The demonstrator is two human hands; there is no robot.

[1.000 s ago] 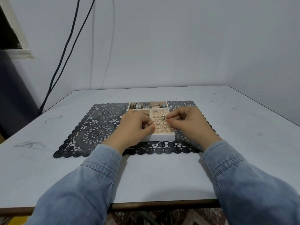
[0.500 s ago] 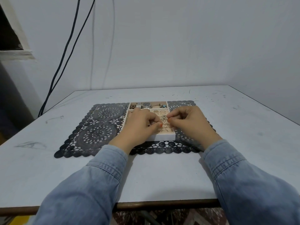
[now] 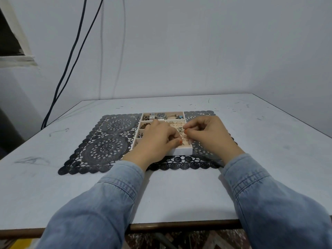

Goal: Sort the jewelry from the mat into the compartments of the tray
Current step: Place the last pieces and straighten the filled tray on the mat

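A white tray (image 3: 183, 151) with beige compartments sits on a black lace mat (image 3: 106, 142). Its back compartment holds a watch (image 3: 160, 115) and bracelets; the right section has slots with several rings. A small ornate silver ring (image 3: 180, 130) stands over the ring slots. My right hand (image 3: 206, 135) pinches at it with thumb and forefinger. My left hand (image 3: 158, 141) lies over the tray's middle, fingers curled, thumb tip near the ring slots; whether it holds anything I cannot tell. The left compartments are partly hidden by it.
The mat lies on a pale table (image 3: 260, 141) whose brown front edge (image 3: 179, 224) is near me. Black cables (image 3: 71, 60) hang down the wall at the back left.
My left hand slid a little toward me and to the left, uncovering the silver ring. My right hand stays at the ring slots.
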